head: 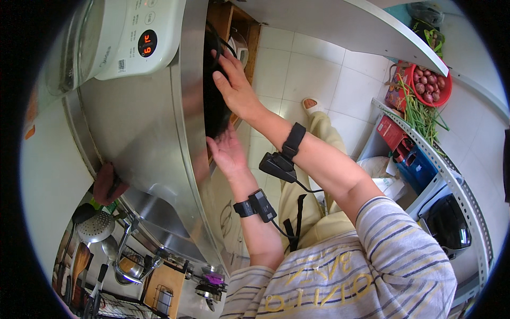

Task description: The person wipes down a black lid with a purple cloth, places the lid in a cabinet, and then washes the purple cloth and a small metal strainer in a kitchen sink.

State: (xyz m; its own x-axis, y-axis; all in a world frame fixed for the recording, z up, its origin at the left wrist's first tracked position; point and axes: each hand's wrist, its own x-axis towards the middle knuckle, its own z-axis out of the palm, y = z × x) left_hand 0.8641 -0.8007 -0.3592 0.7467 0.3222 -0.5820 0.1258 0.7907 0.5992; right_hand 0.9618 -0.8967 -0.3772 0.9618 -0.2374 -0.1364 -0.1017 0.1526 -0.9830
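Note:
A black, rounded object [214,101], seemingly cookware, sits at the opening of a wooden cabinet [250,60] under the steel counter edge. Much of it is hidden by that edge and by shadow. My right hand [236,85] lies on its upper side, fingertips at a curved black rim or handle, thumb spread along it. My left hand [231,153] cups its lower end, palm up, with the fingertips partly hidden. Between them the two hands hold the object. Each wrist wears a black strap with a small wired device.
A white Midea appliance [159,48] stands on the steel counter [131,115]. An open door panel [342,24] juts across the top. On the right, a metal shelf [430,155] bears spring onions [422,119] and a red basin [446,89] of onions. Utensils hang beyond the sink [159,207].

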